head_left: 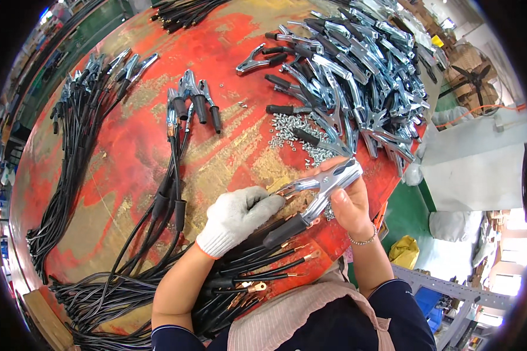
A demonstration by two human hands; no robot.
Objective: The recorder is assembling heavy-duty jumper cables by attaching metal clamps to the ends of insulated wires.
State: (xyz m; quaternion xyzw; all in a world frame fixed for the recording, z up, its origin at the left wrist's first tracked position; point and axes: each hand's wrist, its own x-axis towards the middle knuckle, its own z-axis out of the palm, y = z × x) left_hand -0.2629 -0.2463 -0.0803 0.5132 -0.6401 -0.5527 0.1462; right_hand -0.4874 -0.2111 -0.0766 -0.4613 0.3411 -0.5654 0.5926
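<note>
My left hand (234,219), in a white knitted glove, pinches the copper-tipped end of a black cable. That end meets one handle of a silver battery clamp (328,190), though the fingers partly hide the spot. Bare and wearing a bead bracelet, my right hand (352,207) grips the clamp near its jaws. The clamp's other handle, with a black sleeve (286,230), points down and left over the cables. Just beyond the clamp lies a heap of small nuts and screws (298,139).
A large pile of battery clamps (357,70) covers the far right of the worn red table (129,169). Cables with clamps attached (79,146) lie at left, and a smaller set (173,158) sits mid-table. Loose black cables (117,292) with copper lugs spread along the near edge.
</note>
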